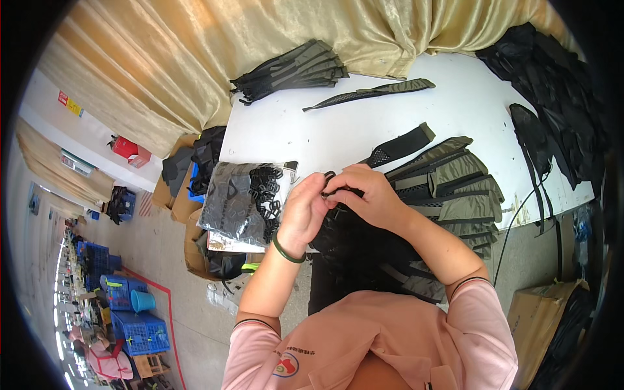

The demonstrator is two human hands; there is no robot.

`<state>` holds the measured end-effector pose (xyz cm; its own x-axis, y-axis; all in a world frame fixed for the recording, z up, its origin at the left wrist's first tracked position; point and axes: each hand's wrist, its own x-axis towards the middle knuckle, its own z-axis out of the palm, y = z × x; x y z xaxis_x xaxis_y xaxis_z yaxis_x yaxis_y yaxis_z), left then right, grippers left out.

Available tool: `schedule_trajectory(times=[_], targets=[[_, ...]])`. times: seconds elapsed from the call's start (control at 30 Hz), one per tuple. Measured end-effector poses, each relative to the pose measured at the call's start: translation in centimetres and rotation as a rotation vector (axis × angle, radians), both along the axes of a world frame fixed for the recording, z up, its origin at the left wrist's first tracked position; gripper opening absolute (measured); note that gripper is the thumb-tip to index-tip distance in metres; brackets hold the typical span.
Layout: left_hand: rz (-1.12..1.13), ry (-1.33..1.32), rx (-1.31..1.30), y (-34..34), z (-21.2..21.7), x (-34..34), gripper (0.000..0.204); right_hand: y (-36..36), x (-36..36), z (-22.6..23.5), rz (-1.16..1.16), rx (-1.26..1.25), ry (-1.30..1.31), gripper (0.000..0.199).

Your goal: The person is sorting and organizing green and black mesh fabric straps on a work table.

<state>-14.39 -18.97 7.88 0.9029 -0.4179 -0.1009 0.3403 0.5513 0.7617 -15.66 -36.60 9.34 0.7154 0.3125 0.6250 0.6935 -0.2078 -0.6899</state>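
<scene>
My two hands meet above the table's near edge. My left hand (304, 207), with a dark green bangle at its wrist, pinches a small black plastic buckle (329, 175). Closed on a thin black webbing strap (351, 190), my right hand (370, 198) holds it against the buckle; the fingers partly hide where they meet. Under and right of the hands lies a fanned pile of black and grey-green padded shoulder straps (455, 188). Behind the right hand, one black mesh strap (398, 144) sticks out. Left of my hands, loose black buckles (265, 195) lie on a clear plastic bag (227, 198).
On the white table (273, 133), a strap bundle (292, 71) and a single strap (370, 94) lie at the back. Black fabric pieces (546, 97) are heaped right. Cardboard boxes (195, 244) stand left, another carton (539, 318) lower right. Blue crates (140, 331) line the floor.
</scene>
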Motion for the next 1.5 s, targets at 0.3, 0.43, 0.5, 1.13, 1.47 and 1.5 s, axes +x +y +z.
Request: schedule_trajectory(times=[0.3,0.43,0.5,1.13,1.47,1.5], targets=[[0.235,-0.162,0.217,-1.6,0.1,-0.4,0.005,-0.2,-1.7,-0.4,0.081,0.342,0.425,0.017],[0.315,-0.266,0.249,-2.0,0.0,-0.8,0.007,-0.2,-0.9,-1.9,0.126,0.476,0.67,0.02],[0.322,-0.293,0.268,-2.1,-0.3,-0.9,0.008,-0.2,-0.7,-2.5,0.104,0.576,0.73,0.025],[0.165,-0.812,0.285,-2.3,-1.7,-1.2,0.054,0.5,-1.8,-2.3,0.136,0.932,0.603,0.028],[0.176,-0.859,0.377,-2.6,-1.5,-1.4,0.053,0.0,-1.7,-2.3,0.14,0.911,0.662,0.026],[0.198,-0.862,0.351,-2.7,-1.3,-1.4,0.05,-0.2,-1.8,-2.3,0.192,0.894,0.723,0.025]])
